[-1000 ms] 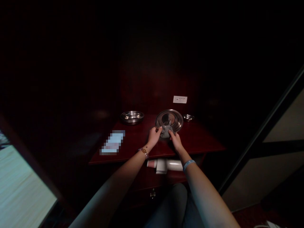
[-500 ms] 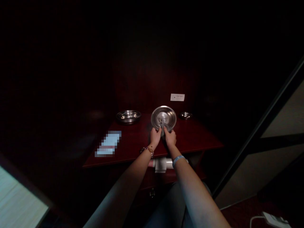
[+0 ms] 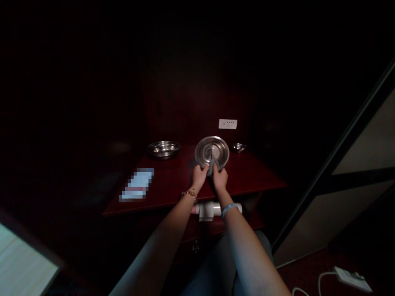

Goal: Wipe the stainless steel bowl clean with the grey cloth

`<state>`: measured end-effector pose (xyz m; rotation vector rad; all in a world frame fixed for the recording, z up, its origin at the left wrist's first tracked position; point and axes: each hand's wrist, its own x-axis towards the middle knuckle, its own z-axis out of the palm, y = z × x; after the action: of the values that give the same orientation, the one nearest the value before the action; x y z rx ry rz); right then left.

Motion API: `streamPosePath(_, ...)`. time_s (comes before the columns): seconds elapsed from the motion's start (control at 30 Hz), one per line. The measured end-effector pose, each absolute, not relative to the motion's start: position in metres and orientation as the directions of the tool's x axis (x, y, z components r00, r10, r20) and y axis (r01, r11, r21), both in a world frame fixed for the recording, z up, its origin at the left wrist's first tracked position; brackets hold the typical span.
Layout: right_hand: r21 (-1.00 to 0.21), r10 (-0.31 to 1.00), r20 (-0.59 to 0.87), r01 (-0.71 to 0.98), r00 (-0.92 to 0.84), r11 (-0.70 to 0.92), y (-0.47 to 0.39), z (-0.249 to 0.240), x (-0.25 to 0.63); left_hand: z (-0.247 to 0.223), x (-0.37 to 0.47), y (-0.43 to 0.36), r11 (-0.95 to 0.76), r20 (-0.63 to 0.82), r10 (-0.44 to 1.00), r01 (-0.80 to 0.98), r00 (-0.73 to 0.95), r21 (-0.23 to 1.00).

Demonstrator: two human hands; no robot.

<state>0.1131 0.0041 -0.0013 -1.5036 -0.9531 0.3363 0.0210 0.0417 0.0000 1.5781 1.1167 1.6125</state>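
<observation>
A round, shiny metal bowl (image 3: 212,144) is held tilted above the table, its inside facing me. My left hand (image 3: 200,176) is closed on the bowl's near left rim, thumb on top. A crumpled grey cloth (image 3: 212,169) lies over the near rim, between my two hands. My right hand (image 3: 220,179) is closed on the cloth at the near right rim, its thumb pressing the cloth against the bowl. The fingers under the rim are hidden.
On the dark red table (image 3: 166,181) a stack of metal bowls (image 3: 163,150) stands at left and a small metal bowl (image 3: 238,147) at right. A blurred, pixelated flat item (image 3: 137,185) lies front left. White rolls (image 3: 217,209) sit beneath the tabletop. A power strip (image 3: 353,278) lies on the floor.
The bowl has tipped slightly and looks wider and shallower. Both hands keep their hold on it and the cloth. The whole view has shifted a little.
</observation>
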Motion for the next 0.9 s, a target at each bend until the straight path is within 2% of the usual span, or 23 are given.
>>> streamPosePath(0.33,-0.944,0.781,0.282,0.306,0.557,0.122,0.004,0.000,0.117,0.003,0.019,0.036,-0.425,0.506,0.834,0.328,-0.219,0.844)
streamPosePath(0.6,-0.932,0.705,0.361,0.206,0.610,0.298,0.002,0.000,0.117,0.011,0.016,0.025,-0.515,0.562,0.800,0.240,-0.209,0.823)
streamPosePath(0.77,-0.937,0.746,0.350,0.221,0.567,0.272,0.004,-0.003,0.117,0.005,0.015,0.031,-0.469,0.504,0.833,0.191,-0.230,0.862)
streamPosePath(0.9,-0.950,0.734,0.312,0.193,0.603,0.246,0.005,-0.004,0.119,0.001,0.017,0.034,-0.521,0.545,0.833,0.197,-0.095,0.830)
